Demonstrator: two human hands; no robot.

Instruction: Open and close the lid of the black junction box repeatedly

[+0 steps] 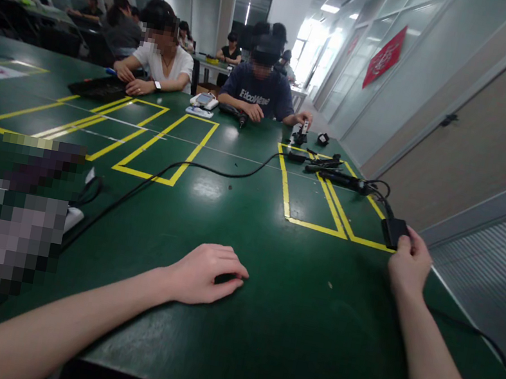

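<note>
Left end of the desk (282,325): masked patch, contents can't be told. Beside it a short black lead (95,188), loosely coiled; looks easy to snag with a sleeve.

Long black cable (224,174) runs from lower left across the desk, over the yellow tape, to a small black connector (296,157). Likely the main hazard: it lies slack beyond the left hand, and a sweep of that arm might catch it and drag the connector end.

Left hand (208,275): palm down on bare desk, fingers loosely curled, grip parted at the thumb, nothing seen in it. Not steadying anything, so a pull from the right would go unchecked on this side.

Farther off, a co-worker's hand (303,118) at a small white-and-black device (300,134). Close behind the gear; two people reaching in there could bump.

Black rod-like gear (343,178) lies across the taped outlines, thin cables looping off its right end toward a black box (392,232). Short run; a tug on the box might skew the gear or strain the joint.

The box: near the desk's right edge, pinched in the right hand (410,266), thumb on the near side. Can't tell whether desk bears its weight. A slipped grip there could send it over.
</note>
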